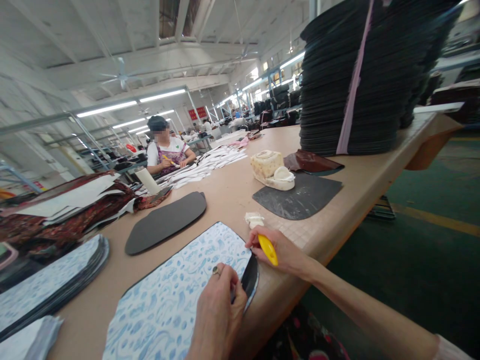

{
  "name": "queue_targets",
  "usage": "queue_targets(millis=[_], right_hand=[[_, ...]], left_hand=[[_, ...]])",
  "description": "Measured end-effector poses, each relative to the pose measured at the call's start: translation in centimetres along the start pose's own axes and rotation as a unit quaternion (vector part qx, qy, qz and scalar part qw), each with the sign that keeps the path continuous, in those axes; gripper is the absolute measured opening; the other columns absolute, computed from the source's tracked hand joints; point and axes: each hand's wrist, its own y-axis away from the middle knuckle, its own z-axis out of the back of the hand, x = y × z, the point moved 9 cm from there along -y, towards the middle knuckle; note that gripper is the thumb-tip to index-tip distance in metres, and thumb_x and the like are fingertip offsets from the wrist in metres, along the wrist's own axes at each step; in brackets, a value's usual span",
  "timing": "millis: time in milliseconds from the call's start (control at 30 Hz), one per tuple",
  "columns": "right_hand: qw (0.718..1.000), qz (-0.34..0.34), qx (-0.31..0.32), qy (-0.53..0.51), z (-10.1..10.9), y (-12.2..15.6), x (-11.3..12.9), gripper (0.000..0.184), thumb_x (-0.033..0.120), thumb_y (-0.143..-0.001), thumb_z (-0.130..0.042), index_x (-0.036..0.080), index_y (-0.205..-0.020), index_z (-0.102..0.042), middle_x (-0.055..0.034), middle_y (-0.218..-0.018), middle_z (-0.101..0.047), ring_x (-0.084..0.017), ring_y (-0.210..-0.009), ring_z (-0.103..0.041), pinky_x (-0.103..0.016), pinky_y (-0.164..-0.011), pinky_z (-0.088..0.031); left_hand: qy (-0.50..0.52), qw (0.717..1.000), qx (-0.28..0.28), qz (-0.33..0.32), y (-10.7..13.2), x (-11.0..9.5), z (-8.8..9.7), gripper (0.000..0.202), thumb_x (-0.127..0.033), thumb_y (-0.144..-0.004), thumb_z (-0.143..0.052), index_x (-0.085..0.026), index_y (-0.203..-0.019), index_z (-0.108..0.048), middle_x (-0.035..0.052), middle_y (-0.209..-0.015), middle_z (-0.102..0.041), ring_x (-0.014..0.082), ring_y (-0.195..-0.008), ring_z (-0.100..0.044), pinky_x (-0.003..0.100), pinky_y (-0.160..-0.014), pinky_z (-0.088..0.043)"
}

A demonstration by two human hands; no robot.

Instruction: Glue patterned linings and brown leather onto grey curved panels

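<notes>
My left grip (219, 306) pinches the blue-patterned panel (168, 285). At the panel's two o'clock, my right grip (279, 246) clasps a yellow-handled brush (268, 250).

We see a ring with a dark oval stone in a pale metal setting (216, 270) on the left hand (221, 310), though we cannot tell which finger wears it. The right hand (281, 250) and slim right forearm (371, 300) are bare. We find the hem of a pale, pinkish-white sleeve (448, 348) farther up that arm. Below, we make out a dark garment (296, 336) patterned with pink and whitish patches, too blurred for us to name the motif.
</notes>
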Motion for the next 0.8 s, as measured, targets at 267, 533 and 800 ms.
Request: queue_targets(millis=[267,533,800], right_hand=[[1.0,-0.008,0.024,0.01,-0.4,0.0,0.0,0.02,0.006,-0.074,-0.056,0.019,-0.089,-0.056,-0.0014,-0.081,-0.063,-0.016,-0.072,-0.06,-0.023,-0.063,-0.045],[0.999,-0.005,0.033,0.022,-0.5,0.1,-0.4,0.022,0.005,-0.073,-0.056,0.02,-0.089,-0.056,0.0005,-0.079,-0.063,-0.015,-0.07,-0.06,-0.022,-0.062,-0.044],[1.0,0.008,0.023,0.014,-0.5,0.1,-0.4,0.03,-0.001,-0.066,-0.053,0.02,-0.088,-0.056,0.0002,-0.082,-0.065,-0.015,-0.073,-0.061,-0.022,-0.064,-0.044]], left_hand=[[-0.021,0.999,-0.012,-0.025,0.3,-1.3,0.1,0.02,-0.004,-0.076,-0.039,-0.019,-0.069,-0.049,0.0033,-0.074,-0.055,0.0166,-0.067,-0.057,0.026,-0.062,-0.044],[-0.041,0.997,0.012,-0.069,0.4,-2.5,-0.5,0.022,-0.001,-0.078,-0.038,-0.016,-0.075,-0.053,0.0069,-0.08,-0.058,0.0195,-0.075,-0.059,0.031,-0.07,-0.049],[0.021,0.995,0.039,-0.094,1.7,-2.2,-0.2,0.021,-0.01,-0.078,-0.049,-0.019,-0.096,-0.055,0.0074,-0.1,-0.057,0.0219,-0.092,-0.055,0.036,-0.081,-0.048]])
